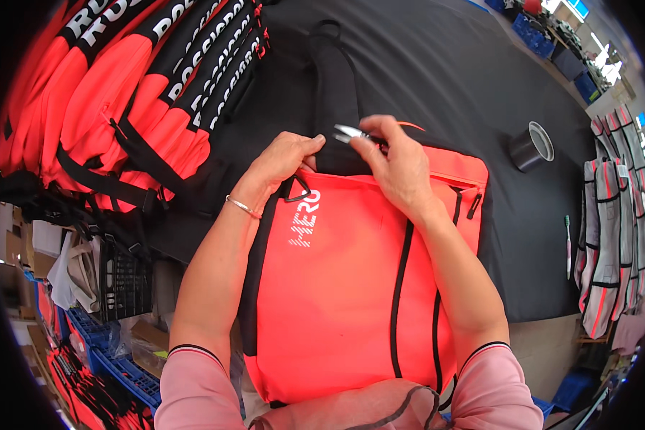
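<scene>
Black cloth table (437, 64), stacked orange bags (122, 93), tape roll (532, 146), blue crates (115, 358)

— Where does your bag (351, 287) lie?
— On the table (437, 64), right before you. Your left hand (283, 161) and right hand (398, 168) rest on its far edge, snips (351, 133) between them.
— And around it?
— A stack of bags (143, 93) lies to your left, a roll of tape (532, 146) to your right, a pen (568, 246) nearer you.

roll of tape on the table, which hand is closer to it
Right. The right hand, holding small snips at the bag's top edge, is nearer the roll of tape; the left hand is farther left.
</scene>
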Demonstrator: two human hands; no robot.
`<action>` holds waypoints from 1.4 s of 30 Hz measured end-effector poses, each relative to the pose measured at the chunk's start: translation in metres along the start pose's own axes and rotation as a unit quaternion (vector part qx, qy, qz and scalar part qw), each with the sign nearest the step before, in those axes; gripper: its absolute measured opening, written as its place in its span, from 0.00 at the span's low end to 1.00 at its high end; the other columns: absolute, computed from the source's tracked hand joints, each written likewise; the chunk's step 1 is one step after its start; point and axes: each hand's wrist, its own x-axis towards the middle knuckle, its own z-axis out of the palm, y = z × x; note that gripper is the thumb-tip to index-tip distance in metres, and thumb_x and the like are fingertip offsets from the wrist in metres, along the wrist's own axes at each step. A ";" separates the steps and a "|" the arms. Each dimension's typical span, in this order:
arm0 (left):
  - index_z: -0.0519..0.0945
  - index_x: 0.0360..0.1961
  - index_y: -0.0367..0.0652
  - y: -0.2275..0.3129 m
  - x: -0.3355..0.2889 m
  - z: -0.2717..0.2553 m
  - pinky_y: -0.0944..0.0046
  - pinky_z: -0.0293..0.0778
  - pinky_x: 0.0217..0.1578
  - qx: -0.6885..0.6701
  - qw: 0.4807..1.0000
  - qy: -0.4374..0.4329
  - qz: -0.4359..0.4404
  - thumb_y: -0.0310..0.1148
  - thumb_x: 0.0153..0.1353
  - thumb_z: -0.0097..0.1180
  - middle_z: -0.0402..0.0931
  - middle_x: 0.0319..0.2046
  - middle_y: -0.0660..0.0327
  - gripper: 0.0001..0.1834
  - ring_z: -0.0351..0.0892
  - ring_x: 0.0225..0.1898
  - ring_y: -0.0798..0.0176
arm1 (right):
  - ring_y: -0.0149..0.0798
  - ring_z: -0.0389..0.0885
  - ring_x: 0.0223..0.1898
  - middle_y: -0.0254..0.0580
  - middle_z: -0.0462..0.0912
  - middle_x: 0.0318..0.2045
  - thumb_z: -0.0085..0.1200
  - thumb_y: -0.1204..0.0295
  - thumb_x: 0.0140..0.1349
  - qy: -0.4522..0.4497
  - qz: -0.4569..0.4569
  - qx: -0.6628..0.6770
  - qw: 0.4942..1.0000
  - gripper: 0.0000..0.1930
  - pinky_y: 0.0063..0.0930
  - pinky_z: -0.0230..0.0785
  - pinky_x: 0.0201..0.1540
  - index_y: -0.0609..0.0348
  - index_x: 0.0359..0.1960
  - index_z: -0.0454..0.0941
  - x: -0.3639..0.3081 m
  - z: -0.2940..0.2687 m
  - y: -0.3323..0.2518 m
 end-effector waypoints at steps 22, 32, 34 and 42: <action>0.80 0.23 0.33 -0.002 0.005 0.003 0.67 0.70 0.30 -0.017 1.000 -0.011 -0.013 0.45 0.70 0.48 0.78 0.20 0.59 0.26 0.74 0.23 0.70 | 0.42 0.82 0.29 0.38 0.80 0.22 0.61 0.60 0.60 -0.085 -0.153 -0.175 0.969 0.14 0.37 0.71 0.28 0.57 0.27 0.74 0.003 0.004 0.007; 0.81 0.25 0.30 -0.021 -0.006 0.015 0.58 0.71 0.33 0.021 0.993 0.053 0.104 0.58 0.70 0.44 0.76 0.17 0.54 0.36 0.78 0.28 0.64 | 0.23 0.69 0.21 0.38 0.81 0.32 0.69 0.57 0.54 0.020 0.254 0.217 0.942 0.32 0.20 0.64 0.24 0.68 0.52 0.72 0.077 -0.009 0.019; 0.83 0.32 0.32 -0.044 -0.008 0.005 0.56 0.71 0.35 0.149 0.954 0.052 0.253 0.59 0.71 0.42 0.78 0.20 0.52 0.35 0.78 0.28 0.62 | 0.21 0.62 0.18 0.33 0.77 0.28 0.69 0.61 0.55 -0.028 0.235 0.342 0.909 0.28 0.20 0.57 0.18 0.65 0.52 0.74 0.084 0.001 0.011; 0.81 0.46 0.38 0.018 -0.036 0.002 0.66 0.74 0.44 -0.267 0.946 0.144 0.114 0.72 0.66 0.31 0.82 0.39 0.60 0.45 0.81 0.39 0.65 | 0.17 0.69 0.27 0.24 0.76 0.27 0.56 0.73 0.60 -0.077 0.132 0.264 0.952 0.24 0.15 0.64 0.32 0.72 0.59 0.72 0.000 -0.039 -0.053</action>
